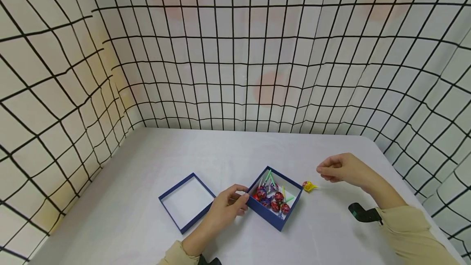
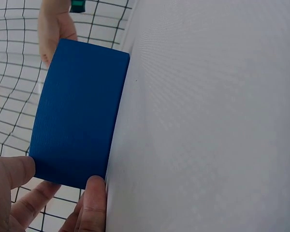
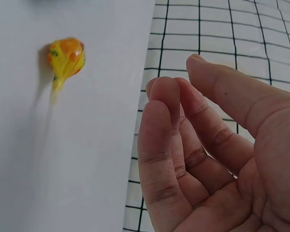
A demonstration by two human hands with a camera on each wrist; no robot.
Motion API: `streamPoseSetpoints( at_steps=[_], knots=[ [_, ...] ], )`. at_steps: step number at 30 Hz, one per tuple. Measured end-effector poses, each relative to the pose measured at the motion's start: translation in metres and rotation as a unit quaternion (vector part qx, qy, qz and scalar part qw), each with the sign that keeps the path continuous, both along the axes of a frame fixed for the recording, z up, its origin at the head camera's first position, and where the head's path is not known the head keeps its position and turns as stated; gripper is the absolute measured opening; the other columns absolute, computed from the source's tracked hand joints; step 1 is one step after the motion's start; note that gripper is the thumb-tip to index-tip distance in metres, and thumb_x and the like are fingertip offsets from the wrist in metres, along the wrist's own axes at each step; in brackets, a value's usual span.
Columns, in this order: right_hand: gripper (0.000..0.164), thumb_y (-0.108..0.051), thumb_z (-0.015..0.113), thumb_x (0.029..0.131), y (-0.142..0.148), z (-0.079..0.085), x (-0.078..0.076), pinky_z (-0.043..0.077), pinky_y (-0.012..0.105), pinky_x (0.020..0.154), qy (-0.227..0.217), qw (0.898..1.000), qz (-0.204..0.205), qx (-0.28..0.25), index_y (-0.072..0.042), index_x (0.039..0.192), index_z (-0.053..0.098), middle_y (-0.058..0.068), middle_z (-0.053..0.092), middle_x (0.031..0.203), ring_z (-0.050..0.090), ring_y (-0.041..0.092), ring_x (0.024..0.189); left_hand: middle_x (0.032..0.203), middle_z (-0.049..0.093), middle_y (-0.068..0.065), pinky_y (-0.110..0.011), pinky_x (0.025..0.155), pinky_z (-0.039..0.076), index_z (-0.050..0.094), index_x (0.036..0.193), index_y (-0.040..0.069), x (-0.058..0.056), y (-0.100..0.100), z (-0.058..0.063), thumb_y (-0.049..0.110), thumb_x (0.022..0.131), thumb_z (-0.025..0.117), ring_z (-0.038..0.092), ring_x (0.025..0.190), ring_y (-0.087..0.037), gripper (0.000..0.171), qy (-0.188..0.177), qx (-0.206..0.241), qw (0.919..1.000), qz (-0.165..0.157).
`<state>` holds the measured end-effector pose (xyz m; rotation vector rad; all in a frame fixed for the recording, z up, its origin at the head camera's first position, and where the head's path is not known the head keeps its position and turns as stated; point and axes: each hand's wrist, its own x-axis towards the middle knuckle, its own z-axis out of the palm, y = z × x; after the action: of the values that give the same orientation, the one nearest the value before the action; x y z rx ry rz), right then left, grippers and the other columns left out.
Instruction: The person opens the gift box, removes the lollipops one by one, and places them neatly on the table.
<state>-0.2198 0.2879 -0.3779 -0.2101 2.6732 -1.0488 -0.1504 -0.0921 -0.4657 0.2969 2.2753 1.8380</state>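
A blue box (image 1: 263, 213) with a white inside stands on the table, holding several lollipops (image 1: 275, 206) in red and purple wrappers, some with green sticks. My left hand (image 1: 227, 207) grips its left corner, thumb and fingers at the edge; the left wrist view shows the thumb (image 2: 20, 170) against the blue side wall. Just right of the box lies a single yellow lollipop (image 1: 308, 186), its pale stick pointing right. Above and to the right of it, my right hand (image 1: 344, 170) hovers with loosely bent fingers and holds nothing, apart from the lollipop in the right wrist view.
A blue-rimmed white box lid (image 1: 187, 203) lies inside up, left of my left hand. White cloth covers the table (image 1: 147, 158). Walls with a black grid net (image 1: 243, 52) rise behind and along both sides.
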Motion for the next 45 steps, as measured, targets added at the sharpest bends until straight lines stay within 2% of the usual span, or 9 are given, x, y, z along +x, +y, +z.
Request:
streamPoseSetpoints(
  at_steps=[9, 20, 26, 32, 39, 45],
  knots=[
    [0.033, -0.029, 0.075, 0.103, -0.031, 0.012, -0.001, 0.066, 0.034, 0.082, 0.014, 0.999, 0.037, 0.005, 0.000, 0.119, 0.076, 0.011, 0.078, 0.100, 0.071, 0.024, 0.090, 0.108, 0.075, -0.016, -0.031, 0.075, 0.065, 0.069, 0.132, 0.008, 0.000, 0.001, 0.000, 0.026, 0.109, 0.065, 0.077, 0.089, -0.024, 0.029, 0.009, -0.005, 0.9999, 0.004],
    [0.026, -0.027, 0.078, 0.100, -0.061, 0.017, -0.008, 0.066, 0.040, 0.081, 0.023, 0.996, 0.091, 0.008, -0.005, 0.114, 0.078, 0.008, 0.079, 0.094, 0.070, 0.024, 0.086, 0.107, 0.075, -0.015, -0.033, 0.077, 0.065, 0.069, 0.133, 0.009, 0.002, 0.001, 0.003, 0.027, 0.109, 0.066, 0.076, 0.088, -0.023, 0.030, 0.000, -0.005, 1.0000, 0.006],
    [0.016, -0.020, 0.077, 0.100, -0.079, 0.018, -0.015, 0.063, 0.036, 0.076, 0.037, 0.991, 0.127, 0.021, -0.007, 0.110, 0.078, 0.007, 0.078, 0.090, 0.070, 0.023, 0.082, 0.109, 0.075, -0.016, -0.036, 0.079, 0.067, 0.069, 0.133, 0.009, 0.003, 0.000, 0.004, 0.028, 0.109, 0.065, 0.077, 0.088, -0.023, 0.031, 0.000, -0.004, 1.0000, 0.004],
    [0.011, -0.016, 0.077, 0.099, -0.097, 0.015, -0.021, 0.055, 0.031, 0.068, 0.056, 0.985, 0.160, 0.045, -0.007, 0.106, 0.078, 0.008, 0.076, 0.086, 0.061, 0.015, 0.074, 0.110, 0.075, -0.016, -0.036, 0.079, 0.067, 0.068, 0.134, 0.008, 0.002, 0.000, 0.003, 0.030, 0.110, 0.064, 0.077, 0.087, -0.024, 0.033, -0.004, 0.002, 1.0000, 0.002],
    [0.006, -0.011, 0.079, 0.097, -0.116, 0.008, -0.029, 0.052, 0.027, 0.068, 0.066, 0.981, 0.170, 0.073, -0.009, 0.102, 0.080, -0.001, 0.071, 0.080, 0.059, 0.012, 0.074, 0.111, 0.075, -0.015, -0.039, 0.079, 0.067, 0.069, 0.133, 0.011, 0.001, -0.001, 0.001, 0.031, 0.110, 0.064, 0.076, 0.087, -0.023, 0.032, -0.008, 0.006, 0.9999, 0.007],
    [0.006, -0.007, 0.079, 0.096, -0.126, 0.003, -0.033, 0.050, 0.026, 0.066, 0.076, 0.977, 0.176, 0.090, -0.009, 0.102, 0.080, -0.001, 0.069, 0.078, 0.057, 0.012, 0.073, 0.109, 0.075, -0.014, -0.040, 0.078, 0.066, 0.069, 0.133, 0.011, 0.000, 0.000, 0.000, 0.032, 0.109, 0.065, 0.076, 0.087, -0.022, 0.032, -0.010, 0.007, 0.9998, 0.013]
  ],
)
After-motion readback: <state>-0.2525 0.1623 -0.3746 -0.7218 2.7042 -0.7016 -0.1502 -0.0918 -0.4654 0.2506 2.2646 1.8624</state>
